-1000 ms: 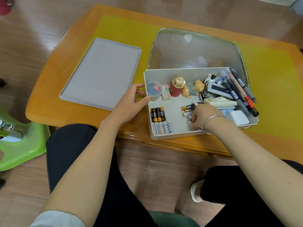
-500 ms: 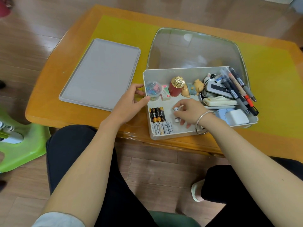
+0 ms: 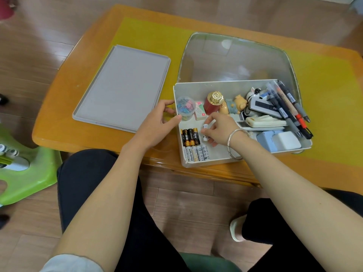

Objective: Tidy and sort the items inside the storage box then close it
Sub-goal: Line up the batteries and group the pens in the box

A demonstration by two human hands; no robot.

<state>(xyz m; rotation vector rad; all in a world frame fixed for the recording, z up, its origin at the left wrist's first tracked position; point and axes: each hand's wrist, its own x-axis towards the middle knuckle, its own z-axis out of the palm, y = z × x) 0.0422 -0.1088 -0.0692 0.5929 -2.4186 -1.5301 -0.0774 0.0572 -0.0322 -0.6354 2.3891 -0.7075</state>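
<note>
Right hand [image 3: 220, 128] pinches small white batteries [image 3: 205, 126] over the storage box [image 3: 196, 163], which sits at the table's [image 3: 78, 122] near edge. Left hand [image 3: 157, 122] grips the box's left wall, thumb over the rim. Three black-and-gold batteries [image 3: 190, 136] stand in a row; four white ones [image 3: 196, 154] lie below, one reading "Heybright". The grey lid [image 3: 121, 89] lies apart to the left.

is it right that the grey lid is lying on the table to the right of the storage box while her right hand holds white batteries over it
Not quite. In the head view the grey lid lies on the table to the left of the storage box, not the right. The rest holds: the right hand holds white batteries over the box.
</note>
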